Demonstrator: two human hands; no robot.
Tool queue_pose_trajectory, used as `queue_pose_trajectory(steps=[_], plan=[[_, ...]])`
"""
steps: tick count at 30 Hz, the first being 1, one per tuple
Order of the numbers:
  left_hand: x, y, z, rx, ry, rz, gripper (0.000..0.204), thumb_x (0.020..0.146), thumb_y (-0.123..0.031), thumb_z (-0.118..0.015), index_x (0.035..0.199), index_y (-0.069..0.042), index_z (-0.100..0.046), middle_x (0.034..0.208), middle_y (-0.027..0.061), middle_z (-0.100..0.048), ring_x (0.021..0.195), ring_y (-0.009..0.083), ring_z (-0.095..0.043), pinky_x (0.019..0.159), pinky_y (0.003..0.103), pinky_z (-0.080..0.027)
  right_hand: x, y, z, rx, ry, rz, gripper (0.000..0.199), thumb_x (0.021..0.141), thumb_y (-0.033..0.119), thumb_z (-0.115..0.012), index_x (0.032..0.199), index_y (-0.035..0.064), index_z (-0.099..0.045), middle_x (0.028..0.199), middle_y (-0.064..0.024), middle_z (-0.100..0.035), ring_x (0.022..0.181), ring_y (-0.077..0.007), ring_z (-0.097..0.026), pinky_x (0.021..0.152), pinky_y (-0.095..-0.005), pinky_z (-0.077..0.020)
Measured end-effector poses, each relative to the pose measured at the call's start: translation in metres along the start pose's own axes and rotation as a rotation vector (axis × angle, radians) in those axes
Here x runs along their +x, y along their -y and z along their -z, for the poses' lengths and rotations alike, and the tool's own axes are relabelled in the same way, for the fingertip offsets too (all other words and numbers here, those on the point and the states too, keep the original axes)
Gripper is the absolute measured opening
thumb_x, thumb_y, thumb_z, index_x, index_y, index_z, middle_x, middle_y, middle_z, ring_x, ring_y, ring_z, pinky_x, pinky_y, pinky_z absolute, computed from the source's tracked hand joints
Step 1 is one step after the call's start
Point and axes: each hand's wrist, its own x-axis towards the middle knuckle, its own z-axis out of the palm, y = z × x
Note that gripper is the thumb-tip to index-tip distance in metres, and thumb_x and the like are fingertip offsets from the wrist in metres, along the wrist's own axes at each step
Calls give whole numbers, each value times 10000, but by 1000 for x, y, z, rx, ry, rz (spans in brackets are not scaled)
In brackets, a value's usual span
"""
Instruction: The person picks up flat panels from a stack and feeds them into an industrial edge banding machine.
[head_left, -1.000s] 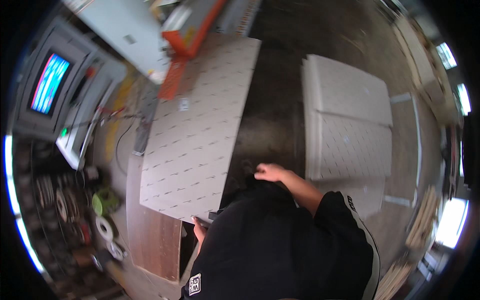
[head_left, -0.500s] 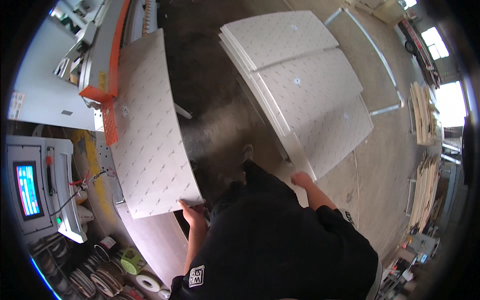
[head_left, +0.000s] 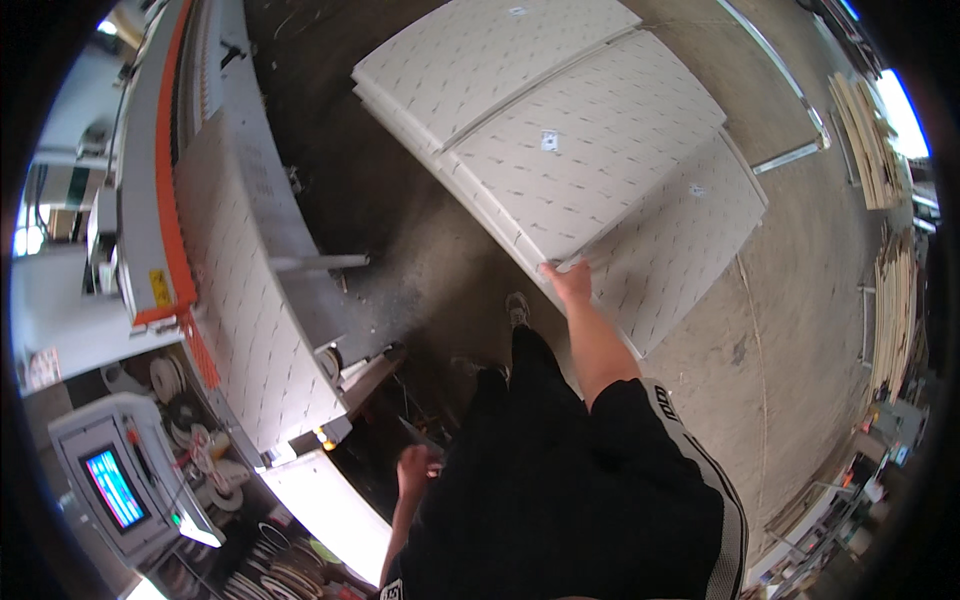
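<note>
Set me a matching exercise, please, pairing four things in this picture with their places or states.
1. Left hand
2. Right hand
3. Screen
4. Lone panel

A. Lit, mostly blue
B. Alongside the orange strip
C. Beside the black clothing, away from the panels
D. At the edge of the panel stack

Pairs: 1-C, 2-D, 3-A, 4-B

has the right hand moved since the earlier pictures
Yes, toward the stack of panels: a second ago the right hand appeared off to the stack's left, apart from it; now it is at the stack's left edge.
</note>
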Motion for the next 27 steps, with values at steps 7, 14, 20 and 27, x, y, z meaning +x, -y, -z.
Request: queue_pose_trajectory(steps=[7, 14, 20, 27], plan=[[-19, -19, -61, 234, -4, 31, 304, 990, -277, -561, 1073, 8, -626, 887, 72, -687, 790, 142, -643, 707, 288, -509, -2, -21, 8, 272, -10, 161, 778, 700, 370, -841, 1264, -2, -457, 1163, -197, -648, 1078, -306, -648, 890, -383, -524], [9, -87, -46, -21, -9, 170, 297, 999, -277, -535, 1113, -10, -600, 950, 77, -682, 783, 140, -644, 682, 279, -506, 27, -49, 11, 871, 261, -31, 379, 816, 305, -791, 968, 26, -585, 866, -99, -690, 816, -199, -698, 737, -326, -557], [47, -114, -54, 50, 112, 111, 303, 998, -295, -540, 1119, -24, -602, 948, 73, -689, 784, 131, -648, 665, 258, -492, 36, -53, 14, 1002, 378, -168, 403, 889, 362, -715, 989, -11, -602, 930, -86, -661, 853, -162, -667, 721, -292, -551], [129, -209, -123, 101, 280, -27, 309, 997, -299, -554, 1134, -26, -597, 965, 67, -695, 800, 124, -644, 691, 266, -501, -32, -61, 41, 1038, 674, -54, 389, 931, 332, -664, 1068, -31, -643, 906, -83, -672, 828, -168, -667, 734, -290, -534]])
